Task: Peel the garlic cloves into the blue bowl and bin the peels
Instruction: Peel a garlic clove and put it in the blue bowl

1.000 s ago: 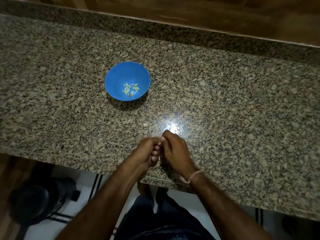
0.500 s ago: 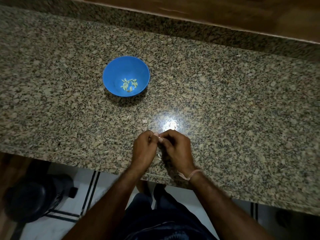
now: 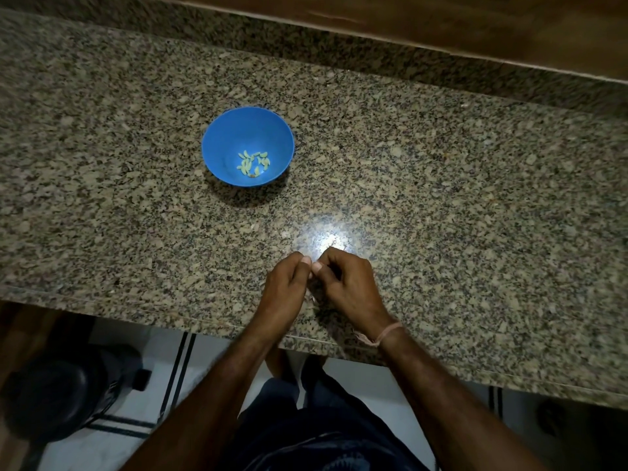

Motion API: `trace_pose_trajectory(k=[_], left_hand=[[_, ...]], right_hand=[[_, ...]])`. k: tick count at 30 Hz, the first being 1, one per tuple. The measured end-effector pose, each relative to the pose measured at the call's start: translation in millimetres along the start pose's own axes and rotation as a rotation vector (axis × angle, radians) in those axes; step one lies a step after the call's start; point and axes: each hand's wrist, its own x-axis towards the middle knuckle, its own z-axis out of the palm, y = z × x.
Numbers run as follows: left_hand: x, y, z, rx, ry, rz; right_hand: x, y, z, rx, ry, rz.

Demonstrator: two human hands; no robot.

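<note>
- left hand (image 3: 283, 290) and right hand (image 3: 351, 287) are bunched together over the near edge of the surface (image 3: 458, 198), a bit right of centre
- both sets of fingers (image 3: 334, 263) are curled in narrow, and the two thumb tips touch each other right in the middle
- honestly can't tell what's pinched in there, if anything: the spot between the thumbs is hidden and too small to make out
- there's a pale little scrap (image 3: 311, 299) just under the hands, could be peel, too blurry to say
- blue bowl (image 3: 238, 130) stands upright on the surface, far and left of the hands, well apart from them
- a small heap of peeled garlic cloves (image 3: 254, 162) sits in the bottom of the bowl, pale yellow-green
- bright glare spot (image 3: 329, 239) on the speckled stone just past the knuckles
- right wrist has a thin pinkish thread (image 3: 385, 334) tied round it
- down on the white tiled floor (image 3: 401, 396) at the near left there's a black bin (image 3: 57, 399), dark and blurry
- dark trousers (image 3: 323, 436) show at the bottom between the forearms
- a wooden strip (image 3: 441, 25) runs along the far side, behind the stone upstand
</note>
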Motion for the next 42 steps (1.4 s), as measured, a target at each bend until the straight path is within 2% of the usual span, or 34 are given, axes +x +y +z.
trace_pose_trajectory(k=[5,8,10,11,14,15,16,18,20,22,23,24,25,27,28,29,30,32,33,34,35,36,38,39,40,41,42], left_hand=[[-3.3,1.3,-0.5,-0.040,-0.025,0.049],[-7.8,3.9,-0.5,0.036,0.003,0.111],[-9.0,6.9,-1.3,0.071,0.013,0.098],[-7.2,7.6,-2.9,0.039,-0.002,0.033],[-1.6,17.2,-9.3,-0.299,-0.160,-0.361],[-1.3,18.8,-10.6,-0.344,-0.189,-0.420],[-1.7,18.8,-10.7,-0.303,-0.180,-0.369],[-4.0,16.6,-9.3,-0.068,-0.045,-0.080],[-6.4,12.0,-9.5,0.096,0.055,0.164],[-6.0,12.4,-10.3,0.152,0.052,0.224],[-4.1,11.8,-11.7,0.107,0.024,0.176],[-1.9,13.8,-12.8,0.009,-0.015,0.082],[-0.1,17.2,-12.7,-0.153,-0.064,-0.083],[3.5,23.5,-13.9,-0.478,-0.146,-0.425],[2.9,26.2,-14.7,-0.518,-0.150,-0.457],[1.1,25.1,-14.0,-0.422,-0.125,-0.365],[-0.4,20.3,-13.2,-0.238,-0.077,-0.186],[-0.4,9.1,-15.5,0.209,0.058,0.196],[1.1,6.0,-16.5,0.308,0.095,0.283],[1.0,6.4,-16.9,0.307,0.098,0.302],[1.1,8.6,-16.0,0.210,0.064,0.235],[3.1,12.3,-14.6,0.026,0.020,0.109],[5.3,24.5,-14.1,-0.422,-0.106,-0.310],[6.3,28.0,-15.1,-0.559,-0.158,-0.463],[6.0,28.2,-17.3,-0.570,-0.188,-0.504],[4.9,27.7,-18.9,-0.472,-0.196,-0.449],[3.5,25.2,-20.1,-0.313,-0.180,-0.321]], right_hand=[[-5.2,-3.8,0.4,0.187,-0.041,0.110],[-5.8,-1.2,6.4,0.322,-0.086,0.227],[-7.5,-2.8,10.1,0.343,-0.079,0.242],[-8.2,-3.2,11.5,0.286,-0.059,0.196],[-5.9,0.1,11.0,-0.189,0.017,-0.087],[-5.2,-0.4,11.0,-0.256,0.029,-0.128],[-5.8,-2.7,12.7,-0.218,0.040,-0.099],[-4.7,-12.6,11.1,0.154,0.022,0.126],[-1.9,-20.2,11.7,0.496,-0.093,0.402],[-0.4,-24.5,12.5,0.695,-0.194,0.604],[-0.9,-25.9,14.0,0.725,-0.194,0.620],[-1.5,-24.5,16.3,0.643,-0.162,0.545],[-3.2,-19.8,18.6,0.451,-0.082,0.391],[-7.5,-12.7,21.0,-0.066,0.080,0.048],[-7.2,-10.4,22.0,-0.177,0.112,-0.009],[-5.6,-10.1,21.9,-0.150,0.102,0.007],[-3.1,-11.1,21.5,0.019,0.060,0.115],[1.9,-16.8,19.2,0.531,-0.135,0.481],[3.2,-20.8,16.5,0.663,-0.193,0.592],[2.9,-22.5,15.7,0.669,-0.207,0.593],[1.1,-21.3,17.4,0.556,-0.145,0.478],[-0.2,-15.9,20.7,0.331,-0.049,0.277],[-3.4,-6.3,23.2,-0.208,0.109,-0.072],[-1.7,-6.0,23.7,-0.288,0.124,-0.148],[-1.6,-4.0,25.5,-0.276,0.128,-0.160],[-2.4,-4.7,26.4,-0.159,0.126,-0.093],[-2.5,-6.5,25.8,0.054,0.099,0.051]])
